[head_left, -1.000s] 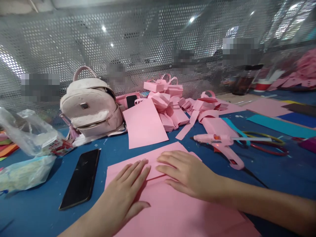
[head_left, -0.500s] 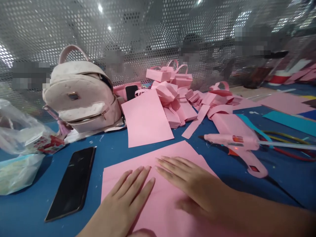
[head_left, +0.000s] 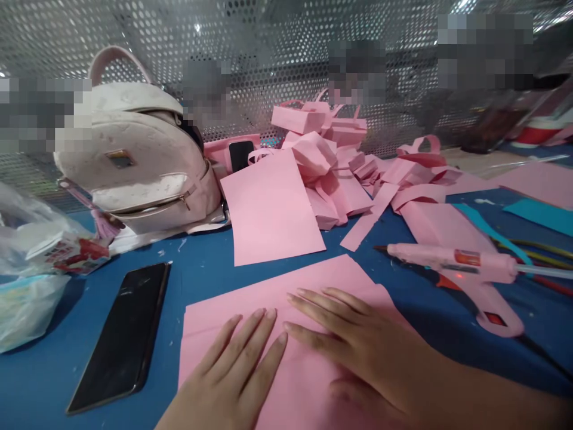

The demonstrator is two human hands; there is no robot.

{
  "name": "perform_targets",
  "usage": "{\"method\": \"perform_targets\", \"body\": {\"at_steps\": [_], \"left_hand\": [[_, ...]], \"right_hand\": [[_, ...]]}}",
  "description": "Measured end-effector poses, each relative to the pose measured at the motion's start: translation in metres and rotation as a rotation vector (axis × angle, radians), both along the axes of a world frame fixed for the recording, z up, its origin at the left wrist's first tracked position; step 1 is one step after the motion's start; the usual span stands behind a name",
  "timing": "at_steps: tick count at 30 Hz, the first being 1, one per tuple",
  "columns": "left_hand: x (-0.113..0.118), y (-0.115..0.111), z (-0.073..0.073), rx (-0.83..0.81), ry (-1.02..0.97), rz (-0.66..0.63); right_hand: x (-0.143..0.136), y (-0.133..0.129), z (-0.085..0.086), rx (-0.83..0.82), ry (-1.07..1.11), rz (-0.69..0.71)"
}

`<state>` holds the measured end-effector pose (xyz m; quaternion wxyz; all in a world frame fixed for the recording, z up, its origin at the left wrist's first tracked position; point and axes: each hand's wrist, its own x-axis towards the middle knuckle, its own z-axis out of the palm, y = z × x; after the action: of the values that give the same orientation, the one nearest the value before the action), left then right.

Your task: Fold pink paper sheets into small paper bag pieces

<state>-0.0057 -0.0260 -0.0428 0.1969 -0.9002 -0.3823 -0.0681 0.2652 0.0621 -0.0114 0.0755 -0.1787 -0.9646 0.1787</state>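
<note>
Several layers of pink paper [head_left: 308,278] lie on the blue table in front of me. On their left part my left hand [head_left: 233,364] rests flat, fingers slightly spread. My right hand [head_left: 353,334] lies palm down on the right part, its fingers pointing left and its blurred thumb tucked lower. The fingertips of both hands are close together near the middle of the paper. Neither hand grips anything. Just beyond, a loose pink sheet [head_left: 275,209] leans against a heap of folded pink paper pieces [head_left: 331,167].
A black phone [head_left: 123,334] lies left of the paper, near plastic bags [head_left: 31,304]. Behind it stands a pale backpack [head_left: 143,161]. A pink glue gun [head_left: 470,275] with a cord lies at right, beside blue strips [head_left: 537,215]. A perforated metal screen [head_left: 273,42] rises behind.
The view has shifted slightly, so the glue gun appears farther right. My right hand's fingers have spread a little on the paper. My left hand remains flat.
</note>
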Motion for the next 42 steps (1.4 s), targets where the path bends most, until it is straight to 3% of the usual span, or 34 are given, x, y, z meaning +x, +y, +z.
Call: {"method": "perform_targets", "body": {"at_steps": [9,22,42], "left_hand": [[0.005,-0.016,-0.003,0.103,0.053,-0.044],[0.005,-0.018,0.003,-0.039,-0.006,-0.016],[0.005,-0.017,0.013,0.002,-0.015,-0.035]], "right_hand": [[-0.002,-0.001,-0.001,0.043,-0.028,-0.003],[-0.002,0.0,-0.005,-0.01,-0.014,-0.033],[-0.002,0.002,0.001,-0.08,-0.021,-0.035]]}}
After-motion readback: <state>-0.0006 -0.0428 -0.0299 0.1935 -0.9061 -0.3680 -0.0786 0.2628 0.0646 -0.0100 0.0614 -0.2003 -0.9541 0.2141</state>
